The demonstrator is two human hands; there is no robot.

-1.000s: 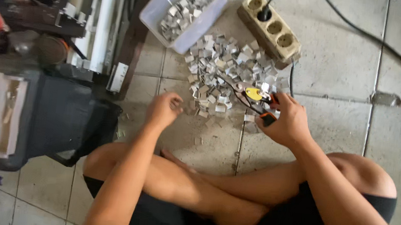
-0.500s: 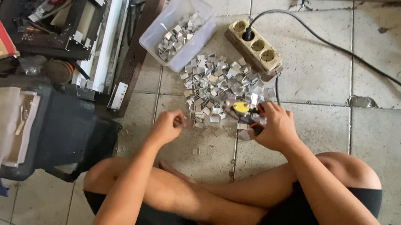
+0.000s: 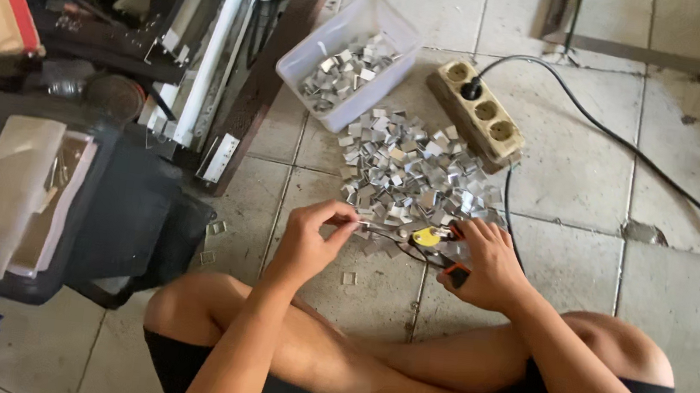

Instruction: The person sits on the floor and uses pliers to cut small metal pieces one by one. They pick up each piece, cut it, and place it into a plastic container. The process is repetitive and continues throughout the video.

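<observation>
The left hand [image 3: 310,240] is pinching a small square silver metal clip [image 3: 362,223] between fingertips, while the right hand [image 3: 483,264] is clasping orange-handled pliers [image 3: 441,249], jaws pointing toward that clip, just below the heap of shiny metal clips [image 3: 414,173].

We see the heap of metal clips [image 3: 414,177] on the floor [image 3: 581,170] (tiled), tub [image 3: 344,55] behind-left, power strip [image 3: 475,114] behind-right.

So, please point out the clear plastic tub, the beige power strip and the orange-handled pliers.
clear plastic tub [image 3: 388,18], head view, far rim.
beige power strip [image 3: 484,115], head view, top face.
orange-handled pliers [image 3: 455,274], head view, handle end.
</observation>
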